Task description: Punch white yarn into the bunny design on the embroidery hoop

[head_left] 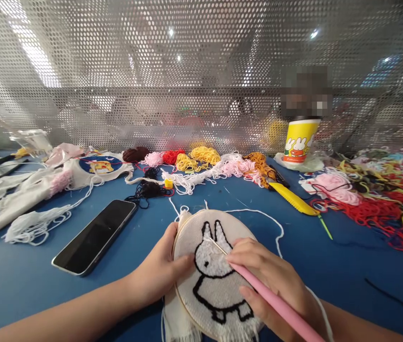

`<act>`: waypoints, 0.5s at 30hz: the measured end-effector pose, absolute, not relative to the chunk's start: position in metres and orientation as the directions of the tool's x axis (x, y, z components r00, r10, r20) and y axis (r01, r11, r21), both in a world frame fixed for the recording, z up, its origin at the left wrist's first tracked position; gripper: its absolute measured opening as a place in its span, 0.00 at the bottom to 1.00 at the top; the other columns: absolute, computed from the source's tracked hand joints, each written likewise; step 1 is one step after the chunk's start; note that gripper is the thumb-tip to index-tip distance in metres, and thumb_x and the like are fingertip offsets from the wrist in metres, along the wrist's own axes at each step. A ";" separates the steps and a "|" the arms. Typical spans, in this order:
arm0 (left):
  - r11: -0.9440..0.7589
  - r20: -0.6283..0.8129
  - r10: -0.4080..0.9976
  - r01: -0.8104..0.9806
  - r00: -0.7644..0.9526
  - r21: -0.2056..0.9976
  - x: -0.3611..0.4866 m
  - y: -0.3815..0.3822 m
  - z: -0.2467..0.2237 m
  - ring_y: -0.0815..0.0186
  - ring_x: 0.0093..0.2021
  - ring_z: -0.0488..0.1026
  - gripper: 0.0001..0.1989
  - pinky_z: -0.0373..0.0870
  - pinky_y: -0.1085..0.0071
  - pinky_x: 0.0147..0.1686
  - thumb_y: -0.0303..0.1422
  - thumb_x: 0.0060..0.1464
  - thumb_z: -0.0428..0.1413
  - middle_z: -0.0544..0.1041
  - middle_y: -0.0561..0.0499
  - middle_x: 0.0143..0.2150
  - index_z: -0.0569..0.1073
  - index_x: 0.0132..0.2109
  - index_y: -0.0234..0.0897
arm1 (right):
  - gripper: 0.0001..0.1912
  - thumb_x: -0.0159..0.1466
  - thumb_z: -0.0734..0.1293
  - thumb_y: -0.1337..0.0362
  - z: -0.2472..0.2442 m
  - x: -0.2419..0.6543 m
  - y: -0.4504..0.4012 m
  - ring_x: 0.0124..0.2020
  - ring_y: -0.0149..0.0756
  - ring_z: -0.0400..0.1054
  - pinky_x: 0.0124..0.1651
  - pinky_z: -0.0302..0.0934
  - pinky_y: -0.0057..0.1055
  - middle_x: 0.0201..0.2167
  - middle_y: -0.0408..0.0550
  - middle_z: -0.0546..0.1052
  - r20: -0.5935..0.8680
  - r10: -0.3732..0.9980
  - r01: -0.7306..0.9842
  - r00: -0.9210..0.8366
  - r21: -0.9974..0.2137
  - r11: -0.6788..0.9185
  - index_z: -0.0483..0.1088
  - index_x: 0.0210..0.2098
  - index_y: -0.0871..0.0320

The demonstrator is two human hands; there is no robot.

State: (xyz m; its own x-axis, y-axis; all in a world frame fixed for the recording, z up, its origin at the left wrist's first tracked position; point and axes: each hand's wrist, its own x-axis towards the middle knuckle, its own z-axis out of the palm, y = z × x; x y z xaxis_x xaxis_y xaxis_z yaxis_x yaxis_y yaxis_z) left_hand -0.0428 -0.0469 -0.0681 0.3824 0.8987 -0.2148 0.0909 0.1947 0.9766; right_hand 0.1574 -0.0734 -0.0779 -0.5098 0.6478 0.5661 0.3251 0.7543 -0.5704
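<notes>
My left hand grips the left rim of a round embroidery hoop, its thumb lying on the cloth. Stretched in the hoop is cream fabric with a rabbit outlined in black yarn; the head and ears are filled with white loops, while the body inside its outline is bare cloth. A pink-handled punch needle is held in my right hand. Its metal tip meets the white stitching near the base of the ears. White yarn arcs behind the hoop and passes by my right wrist.
A phone lies at left beside white yarn and other embroidered cloths. Coloured yarn bundles line the back by a perforated metal screen. At right are a yellow cutter, a rabbit-print cup and tangled yarn.
</notes>
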 end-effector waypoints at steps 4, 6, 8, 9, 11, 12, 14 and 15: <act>-0.212 0.078 0.944 0.405 0.322 0.889 -0.045 -0.048 -0.076 0.57 0.51 0.59 0.20 0.59 0.60 0.48 0.28 0.46 0.50 0.61 0.42 0.51 0.55 0.48 0.37 | 0.18 0.53 0.59 0.72 -0.081 0.160 -0.070 0.41 0.38 0.62 0.45 0.58 0.38 0.37 0.50 0.67 0.523 0.677 0.334 -0.518 -0.605 0.723 0.58 0.45 0.57; -0.426 0.259 0.894 0.520 0.364 0.740 -0.046 -0.051 -0.078 0.55 0.56 0.51 0.20 0.52 0.57 0.52 0.26 0.46 0.50 0.54 0.43 0.57 0.57 0.48 0.39 | 0.17 0.54 0.58 0.72 -0.081 0.158 -0.069 0.39 0.37 0.62 0.44 0.58 0.37 0.35 0.50 0.67 0.530 0.676 0.326 -0.512 -0.608 0.723 0.59 0.44 0.57; -0.591 0.379 0.806 0.569 0.455 0.572 -0.045 -0.053 -0.078 0.56 0.58 0.47 0.19 0.46 0.56 0.53 0.26 0.47 0.49 0.55 0.45 0.57 0.60 0.48 0.41 | 0.16 0.54 0.57 0.72 -0.081 0.156 -0.069 0.36 0.35 0.62 0.41 0.59 0.36 0.33 0.49 0.67 0.548 0.664 0.294 -0.508 -0.614 0.732 0.59 0.43 0.58; -0.647 0.404 0.762 0.569 0.506 0.508 -0.045 -0.054 -0.077 0.56 0.58 0.48 0.19 0.44 0.56 0.53 0.26 0.48 0.49 0.59 0.47 0.56 0.61 0.48 0.42 | 0.16 0.54 0.57 0.72 -0.081 0.155 -0.069 0.35 0.34 0.62 0.41 0.60 0.35 0.32 0.48 0.67 0.553 0.659 0.277 -0.510 -0.620 0.735 0.60 0.43 0.58; -0.704 0.398 0.710 0.561 0.581 0.436 -0.045 -0.056 -0.073 0.57 0.55 0.54 0.17 0.42 0.57 0.53 0.26 0.50 0.47 0.68 0.48 0.50 0.63 0.48 0.43 | 0.15 0.54 0.56 0.72 -0.079 0.155 -0.070 0.35 0.34 0.62 0.40 0.59 0.34 0.32 0.48 0.67 0.549 0.655 0.247 -0.520 -0.637 0.730 0.60 0.42 0.58; -0.712 0.383 0.701 0.559 0.602 0.425 -0.045 -0.056 -0.072 0.58 0.53 0.58 0.15 0.42 0.57 0.52 0.26 0.51 0.47 0.71 0.49 0.46 0.64 0.47 0.43 | 0.15 0.54 0.56 0.72 -0.078 0.155 -0.071 0.35 0.33 0.62 0.39 0.59 0.33 0.32 0.48 0.67 0.533 0.664 0.238 -0.524 -0.657 0.716 0.61 0.41 0.58; -0.707 0.361 0.705 0.561 0.611 0.431 -0.045 -0.055 -0.069 0.60 0.46 0.65 0.12 0.43 0.58 0.51 0.27 0.52 0.46 0.75 0.49 0.38 0.67 0.43 0.42 | 0.12 0.55 0.56 0.70 -0.075 0.156 -0.072 0.33 0.32 0.62 0.37 0.59 0.31 0.31 0.47 0.67 0.485 0.702 0.224 -0.521 -0.716 0.661 0.62 0.39 0.58; -0.701 0.356 0.710 0.562 0.608 0.439 -0.045 -0.055 -0.068 0.62 0.42 0.67 0.11 0.45 0.59 0.50 0.27 0.52 0.46 0.76 0.50 0.35 0.68 0.42 0.41 | 0.10 0.56 0.56 0.69 -0.075 0.156 -0.073 0.31 0.31 0.62 0.35 0.59 0.29 0.29 0.46 0.67 0.456 0.728 0.219 -0.512 -0.750 0.624 0.62 0.38 0.57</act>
State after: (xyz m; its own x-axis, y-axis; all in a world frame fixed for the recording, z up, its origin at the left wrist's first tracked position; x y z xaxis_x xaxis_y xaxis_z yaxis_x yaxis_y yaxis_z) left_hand -0.0451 -0.0547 -0.0683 0.6077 0.7100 0.3558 0.5623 -0.7011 0.4386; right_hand 0.1560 -0.0733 -0.0746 -0.5120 0.7277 0.4564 0.2186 0.6242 -0.7501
